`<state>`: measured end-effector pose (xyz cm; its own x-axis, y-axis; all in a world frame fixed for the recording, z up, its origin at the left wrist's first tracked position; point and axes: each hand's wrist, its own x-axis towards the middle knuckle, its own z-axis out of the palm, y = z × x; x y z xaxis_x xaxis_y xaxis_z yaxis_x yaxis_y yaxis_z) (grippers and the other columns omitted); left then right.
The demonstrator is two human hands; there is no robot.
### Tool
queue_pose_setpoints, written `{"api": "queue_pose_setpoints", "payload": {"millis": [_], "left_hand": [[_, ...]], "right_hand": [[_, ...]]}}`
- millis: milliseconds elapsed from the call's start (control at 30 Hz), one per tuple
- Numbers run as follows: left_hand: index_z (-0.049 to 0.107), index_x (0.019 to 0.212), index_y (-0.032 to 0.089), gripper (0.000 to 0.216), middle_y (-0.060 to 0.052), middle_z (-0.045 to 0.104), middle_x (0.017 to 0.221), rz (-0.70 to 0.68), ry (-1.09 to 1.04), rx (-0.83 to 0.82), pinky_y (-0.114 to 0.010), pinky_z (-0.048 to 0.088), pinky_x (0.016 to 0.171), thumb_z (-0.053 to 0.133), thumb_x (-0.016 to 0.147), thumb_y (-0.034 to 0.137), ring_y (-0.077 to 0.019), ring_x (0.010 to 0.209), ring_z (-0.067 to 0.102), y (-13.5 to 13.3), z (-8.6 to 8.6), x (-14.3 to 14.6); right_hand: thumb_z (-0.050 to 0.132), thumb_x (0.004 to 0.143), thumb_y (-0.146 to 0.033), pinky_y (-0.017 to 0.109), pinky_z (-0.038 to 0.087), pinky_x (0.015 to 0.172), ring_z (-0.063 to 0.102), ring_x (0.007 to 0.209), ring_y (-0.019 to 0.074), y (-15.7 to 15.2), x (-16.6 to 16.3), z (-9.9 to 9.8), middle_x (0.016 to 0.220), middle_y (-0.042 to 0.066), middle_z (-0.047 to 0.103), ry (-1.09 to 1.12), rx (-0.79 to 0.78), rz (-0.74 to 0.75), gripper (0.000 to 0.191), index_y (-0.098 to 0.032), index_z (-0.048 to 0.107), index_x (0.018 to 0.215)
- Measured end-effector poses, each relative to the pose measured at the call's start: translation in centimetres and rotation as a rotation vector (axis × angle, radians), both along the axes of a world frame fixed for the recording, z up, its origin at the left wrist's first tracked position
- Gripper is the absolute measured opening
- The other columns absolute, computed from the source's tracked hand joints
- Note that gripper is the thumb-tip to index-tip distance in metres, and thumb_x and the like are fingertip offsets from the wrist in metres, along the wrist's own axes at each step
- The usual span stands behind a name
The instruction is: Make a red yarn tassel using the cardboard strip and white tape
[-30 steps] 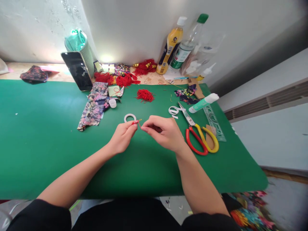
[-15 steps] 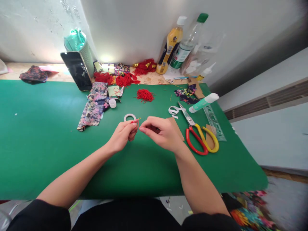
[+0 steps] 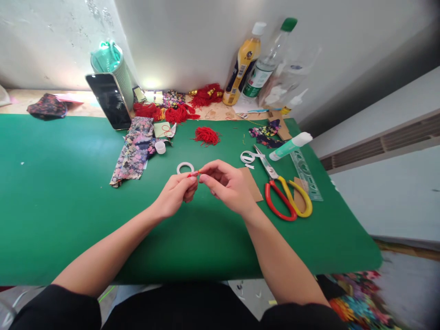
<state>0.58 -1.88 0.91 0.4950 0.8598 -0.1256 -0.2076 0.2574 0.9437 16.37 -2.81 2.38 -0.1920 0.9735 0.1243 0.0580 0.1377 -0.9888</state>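
Pinched between the thumb and curled fingers of my left hand (image 3: 177, 193) is a thin red cord (image 3: 192, 174) with a small yellowish bit at its tip. My right hand (image 3: 225, 185) meets it from the other side, its fingers bent around the cord's end, where the finer detail is too small to make out. Just behind my left fingertips lies a white ring of tape (image 3: 185, 167). Further back on the green mat rests a bundle of red threads (image 3: 206, 136).
On the right lie scissors (image 3: 275, 176), a glue stick (image 3: 290, 145), a clear ruler (image 3: 307, 176) and brown card (image 3: 252, 185). Floral fabric (image 3: 134, 149) and a white cap (image 3: 160, 147) are at left. A phone (image 3: 109, 101), red tassels (image 3: 180, 113) and bottles (image 3: 242, 66) line the back.
My right hand has shifted slightly up and left, its index finger now at the cord's tip. The strand that ran down to its fingertips no longer shows. My left hand stays in place.
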Motion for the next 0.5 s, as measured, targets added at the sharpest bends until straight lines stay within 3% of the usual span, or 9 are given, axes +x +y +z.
{"api": "queue_pose_setpoints", "payload": {"millis": [233, 500], "left_hand": [[0.035, 0.061, 0.021, 0.032, 0.008, 0.027, 0.050, 0.016, 0.158, 0.183, -0.023, 0.025, 0.044, 0.043, 0.087, 0.037, -0.0069, 0.045, 0.025, -0.26, -0.28, -0.05], [0.037, 0.065, 0.020, 0.025, 0.007, 0.032, 0.050, 0.114, 0.591, 0.735, -0.020, 0.025, 0.045, 0.036, 0.090, 0.024, -0.0068, 0.043, 0.030, -0.63, 0.06, -0.39]], "right_hand": [[0.073, 0.076, -0.038, 0.020, 0.038, 0.046, 0.046, 0.052, 0.0053, 0.19, -0.02, 0.30, 0.070, -0.003, 0.059, 0.081, -0.017, -0.055, 0.023, -0.019, 0.061, 0.080], [0.079, 0.069, -0.039, 0.021, 0.035, 0.044, 0.045, 0.051, 0.0044, 0.18, -0.02, 0.67, 0.069, -0.003, 0.059, 0.177, -0.104, -0.031, 0.026, -0.018, 0.065, 0.077]]}}
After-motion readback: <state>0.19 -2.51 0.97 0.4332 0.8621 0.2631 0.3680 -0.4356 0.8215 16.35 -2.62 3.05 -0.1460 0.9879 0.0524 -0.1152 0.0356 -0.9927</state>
